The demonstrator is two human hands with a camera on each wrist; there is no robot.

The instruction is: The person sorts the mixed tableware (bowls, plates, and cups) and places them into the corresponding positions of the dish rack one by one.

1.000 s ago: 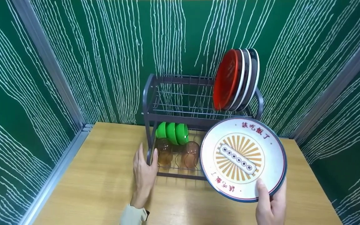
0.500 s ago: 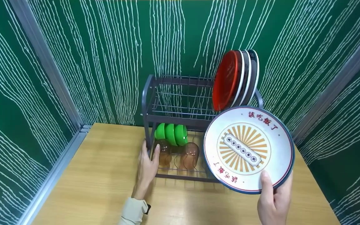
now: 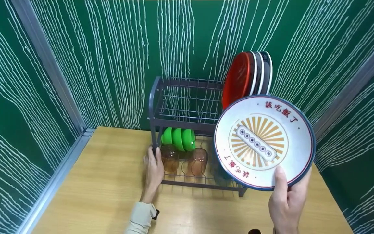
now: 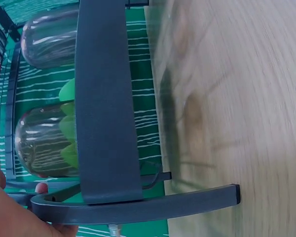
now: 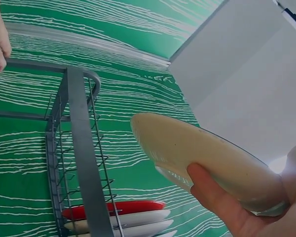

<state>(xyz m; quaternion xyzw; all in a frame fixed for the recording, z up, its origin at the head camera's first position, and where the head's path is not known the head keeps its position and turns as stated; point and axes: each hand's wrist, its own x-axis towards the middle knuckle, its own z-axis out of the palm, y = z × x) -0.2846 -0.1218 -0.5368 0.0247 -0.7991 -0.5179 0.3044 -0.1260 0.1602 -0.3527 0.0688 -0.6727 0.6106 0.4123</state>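
Note:
My right hand (image 3: pixel 287 201) pinches a white plate (image 3: pixel 299 146) by its lower edge, thumb on the face and fingers behind. The plate has a blue rim, a yellow sunburst and red characters. It faces me and overlaps the right side of the dish rack (image 3: pixel 187 123) in the head view. My left hand (image 3: pixel 154 169) grips the left post of this dark two-tier rack near its lower tier; the left wrist view shows fingers (image 4: pixel 42 187) around the frame. On the upper tier, a red plate (image 3: pixel 235 78) and several white-rimmed plates (image 3: pixel 261 73) stand upright, partly hidden behind the held plate.
Green bowls (image 3: pixel 178 139) lie on their sides on the lower tier. In front of them two brownish clear glasses (image 3: pixel 197 161) stand upside down. The rack is on a wooden table (image 3: pixel 109 188) with green, white-streaked walls around it. A small dark object (image 3: pixel 254 231) shows at the bottom edge.
My right hand has raised the plate up and slightly right, so it now covers the lower part of the upright plates. My left hand has closed around the rack's left post.

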